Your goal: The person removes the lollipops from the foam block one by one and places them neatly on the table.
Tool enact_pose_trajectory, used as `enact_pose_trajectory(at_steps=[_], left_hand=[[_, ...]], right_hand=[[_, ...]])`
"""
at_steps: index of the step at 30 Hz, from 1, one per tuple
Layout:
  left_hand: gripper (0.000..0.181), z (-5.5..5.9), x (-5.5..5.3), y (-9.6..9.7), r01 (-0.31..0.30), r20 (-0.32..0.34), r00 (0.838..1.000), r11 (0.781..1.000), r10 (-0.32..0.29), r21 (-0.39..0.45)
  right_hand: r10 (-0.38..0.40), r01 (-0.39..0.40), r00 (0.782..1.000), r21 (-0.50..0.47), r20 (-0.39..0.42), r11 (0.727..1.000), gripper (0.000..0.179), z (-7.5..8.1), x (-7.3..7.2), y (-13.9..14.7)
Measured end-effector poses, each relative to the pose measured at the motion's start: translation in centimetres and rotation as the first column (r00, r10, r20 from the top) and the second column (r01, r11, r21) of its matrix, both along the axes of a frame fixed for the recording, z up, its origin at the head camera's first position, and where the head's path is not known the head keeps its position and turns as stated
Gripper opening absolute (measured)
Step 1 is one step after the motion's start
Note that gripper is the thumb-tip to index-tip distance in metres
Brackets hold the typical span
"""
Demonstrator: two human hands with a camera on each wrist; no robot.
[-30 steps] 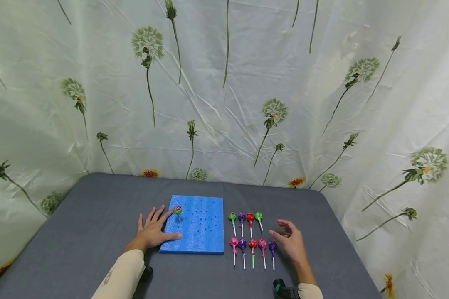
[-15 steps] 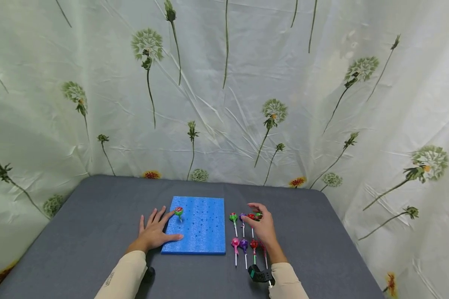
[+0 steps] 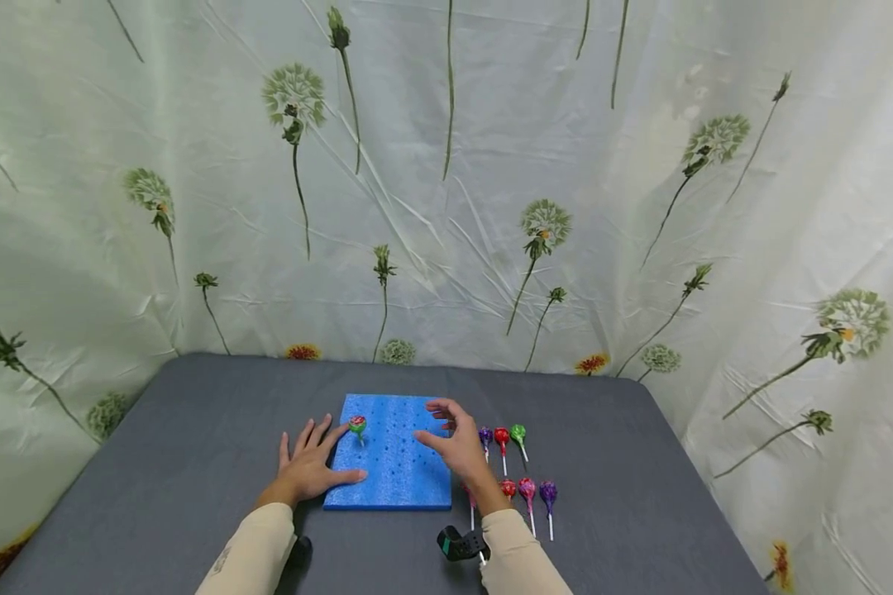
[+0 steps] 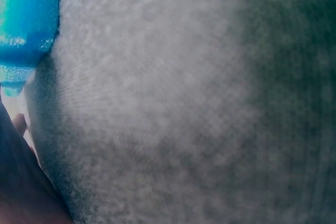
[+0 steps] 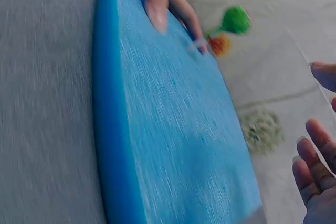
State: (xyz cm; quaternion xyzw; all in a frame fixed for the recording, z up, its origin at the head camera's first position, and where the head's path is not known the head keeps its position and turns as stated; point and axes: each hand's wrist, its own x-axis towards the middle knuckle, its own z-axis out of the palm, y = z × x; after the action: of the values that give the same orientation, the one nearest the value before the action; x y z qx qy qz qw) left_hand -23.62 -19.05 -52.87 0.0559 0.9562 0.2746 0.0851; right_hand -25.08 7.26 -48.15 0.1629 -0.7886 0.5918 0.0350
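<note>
My left hand [image 3: 308, 467] lies spread at the left edge of a blue foam board [image 3: 402, 487] pricked with small holes, its index fingertip beside an upright lollipop [image 3: 357, 424] in a red and green wrapper. That lollipop stands on its stick in the board. My right hand [image 3: 457, 442] hovers over the board's right side, thumb and fingers apart with nothing between them; the right wrist view shows the same gap. Right of it lie a purple lollipop [image 3: 485, 435], a red one [image 3: 502, 436] and a green one [image 3: 518, 433].
Nearer me is a second row, including a red lollipop [image 3: 508, 489], a pink one [image 3: 527, 489] and a purple one [image 3: 548, 493]. My right hand and forearm hide some lollipops. A flowered curtain [image 3: 446, 248] hangs behind the grey table [image 3: 603, 463].
My right hand has swept left from beside the lollipops, across the far row, to above the blue board. My left hand has kept its place on the board.
</note>
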Motion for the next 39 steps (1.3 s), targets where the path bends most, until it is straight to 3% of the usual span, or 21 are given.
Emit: enact_pose_trajectory(at_steps=[10,15,23,27,32,39], left_hand=[[0.107,0.1,-0.1,0.4,-0.019,0.035,0.999,0.999,0.020,-0.039],[0.105,0.3,0.3,0.7,-0.023,0.039,0.999,0.999,0.025,-0.035],[0.107,0.2,0.3,0.5,-0.034,0.028,0.999,0.999,0.034,-0.012],[0.109,-0.2,0.2,0.4,-0.030,0.028,0.999,0.999,0.031,-0.013],[0.108,0.2,0.4,0.2,-0.030,0.001,1.000,1.000,0.030,0.008],[0.107,0.3,0.2,0.0,-0.030,0.024,0.999,0.999,0.031,-0.030]], right_hand=[[0.109,-0.121,0.989,0.115,0.103,0.986,0.055,-0.2,0.7,-5.1],[0.143,-0.153,0.987,0.152,0.070,0.976,0.049,-0.5,0.9,-6.5],[0.120,-0.126,0.990,0.094,0.070,0.988,0.031,-1.1,0.8,-7.5],[0.087,-0.094,0.993,0.090,0.078,0.991,0.032,-1.1,0.7,-7.9],[0.076,-0.080,0.996,0.070,0.055,0.994,0.036,-1.2,0.3,-8.8],[0.055,-0.056,0.998,0.063,0.030,0.996,0.024,-2.0,0.0,-9.6]])
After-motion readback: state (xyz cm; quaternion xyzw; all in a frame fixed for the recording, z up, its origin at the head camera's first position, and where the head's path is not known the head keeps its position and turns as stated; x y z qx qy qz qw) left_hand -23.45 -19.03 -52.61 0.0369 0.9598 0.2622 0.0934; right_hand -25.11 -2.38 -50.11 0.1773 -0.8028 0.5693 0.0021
